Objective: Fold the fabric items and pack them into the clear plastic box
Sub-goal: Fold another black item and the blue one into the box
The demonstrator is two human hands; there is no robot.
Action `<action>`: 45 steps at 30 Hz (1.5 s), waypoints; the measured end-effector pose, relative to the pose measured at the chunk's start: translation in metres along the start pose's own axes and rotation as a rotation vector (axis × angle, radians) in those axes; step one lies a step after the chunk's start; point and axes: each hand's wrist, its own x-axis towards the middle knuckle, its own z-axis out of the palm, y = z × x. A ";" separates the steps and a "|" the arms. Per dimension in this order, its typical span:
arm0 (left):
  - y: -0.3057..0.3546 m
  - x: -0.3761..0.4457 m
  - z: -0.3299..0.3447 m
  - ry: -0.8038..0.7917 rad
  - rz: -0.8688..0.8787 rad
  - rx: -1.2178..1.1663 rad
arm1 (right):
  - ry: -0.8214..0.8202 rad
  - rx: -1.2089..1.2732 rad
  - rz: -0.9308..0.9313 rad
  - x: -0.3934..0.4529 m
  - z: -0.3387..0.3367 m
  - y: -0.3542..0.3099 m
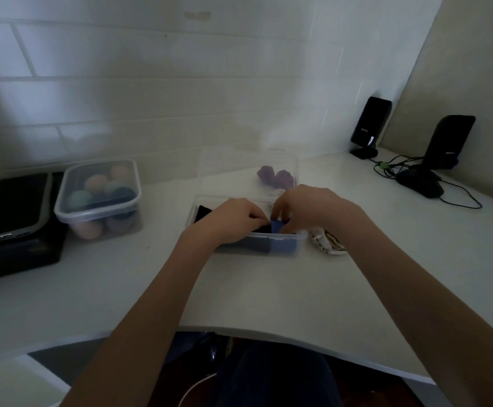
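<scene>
— Two hands at the clear plastic box now; what are we holding?

— Our left hand and right hand both have fingers curled, pinching the blue fabric at the box's right end; it stands on edge, half sunk below the rim; beside it lies dark fabric, already packed.

— How do we seat it well?

— We judge it best to keep the fold pinched tight while we press straight down; let go early and it may spring open; slide it snug against the dark piece so room stays free.

— What is left?

— Patterned fabric lies on the desk, just right of the box; purple fabric lies behind it, near the lid.
</scene>
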 end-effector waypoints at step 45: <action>0.003 -0.006 0.001 0.137 0.007 0.110 | 0.202 -0.210 0.074 -0.018 0.002 -0.010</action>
